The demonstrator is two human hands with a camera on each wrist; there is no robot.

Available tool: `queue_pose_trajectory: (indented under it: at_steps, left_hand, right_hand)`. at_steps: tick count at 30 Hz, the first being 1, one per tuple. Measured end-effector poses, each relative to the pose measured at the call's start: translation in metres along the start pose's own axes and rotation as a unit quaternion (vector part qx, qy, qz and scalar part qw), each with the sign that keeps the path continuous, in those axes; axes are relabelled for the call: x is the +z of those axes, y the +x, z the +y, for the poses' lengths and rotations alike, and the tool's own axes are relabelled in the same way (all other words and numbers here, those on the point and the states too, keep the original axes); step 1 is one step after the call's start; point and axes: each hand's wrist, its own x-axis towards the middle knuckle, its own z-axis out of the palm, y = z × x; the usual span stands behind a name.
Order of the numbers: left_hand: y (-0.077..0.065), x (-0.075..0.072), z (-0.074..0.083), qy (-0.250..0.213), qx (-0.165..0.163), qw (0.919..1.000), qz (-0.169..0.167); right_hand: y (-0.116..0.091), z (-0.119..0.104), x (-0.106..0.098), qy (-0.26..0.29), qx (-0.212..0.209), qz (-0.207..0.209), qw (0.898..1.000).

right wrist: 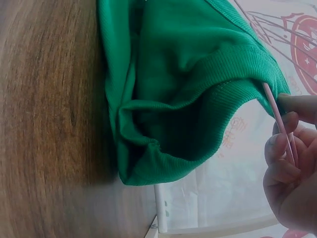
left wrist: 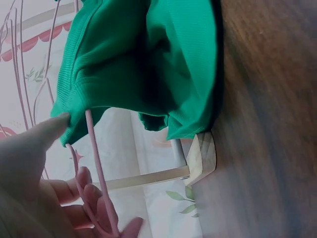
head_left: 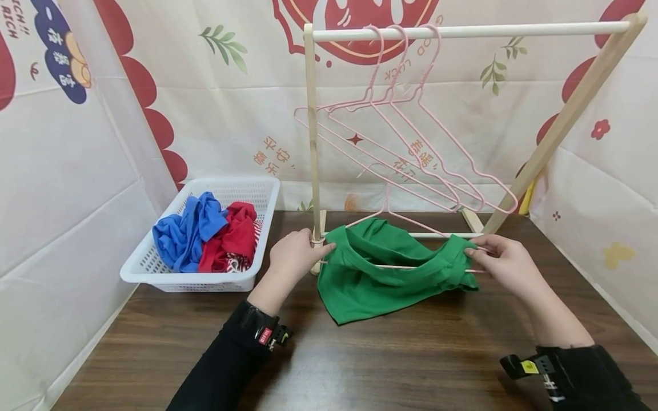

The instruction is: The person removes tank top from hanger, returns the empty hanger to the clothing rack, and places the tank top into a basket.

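Observation:
A green tank top (head_left: pixel 380 288) with ribbed edges sits on a pink hanger (head_left: pixel 396 267), its lower part draped over the brown table. At the left shoulder my left hand (head_left: pixel 294 252) pinches the cloth; in the left wrist view its thumb presses the strap while the other fingers curl round the hanger's end (left wrist: pixel 94 144). My right hand (head_left: pixel 506 264) grips the opposite shoulder, with thumb and fingers on the strap and the hanger's other end (right wrist: pixel 278 115). The hanger's hook stands upward behind the garment, close in front of the rack's lower bar.
Several pink hangers (head_left: pixel 393 97) hang from the white top rod (head_left: pixel 473 30) of a wooden rack (head_left: pixel 565 120). To the left, a white basket (head_left: pixel 197 278) holds a blue garment (head_left: pixel 187 228) and a red one (head_left: pixel 233 231). Patterned cloth walls (head_left: pixel 231 125) enclose the table (head_left: pixel 401 365).

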Motion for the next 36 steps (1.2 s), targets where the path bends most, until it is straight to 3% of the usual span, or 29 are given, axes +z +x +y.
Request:
queue_pose_trajectory:
  at_steps: [8,22,30,36]
  left_hand:
    - [-0.006,0.007,-0.006,-0.002,-0.024,0.9993,-0.030]
    - [-0.014,0.008,-0.014,0.006,-0.023,0.9985,-0.050]
    - [-0.016,0.006,-0.016,-0.063,0.000,0.9972,-0.041]
    - [-0.017,0.002,-0.019,-0.143,0.012,0.9886,-0.046]
  right_hand:
    - [0.001,-0.002,0.007,0.026,-0.004,-0.026,0.999]
    - [0.004,-0.011,0.010,-0.011,-0.034,-0.032,0.999]
    - [0.004,-0.014,0.013,-0.017,-0.061,-0.021,0.998]
    - [0.001,-0.019,0.012,-0.027,-0.068,-0.010,0.997]
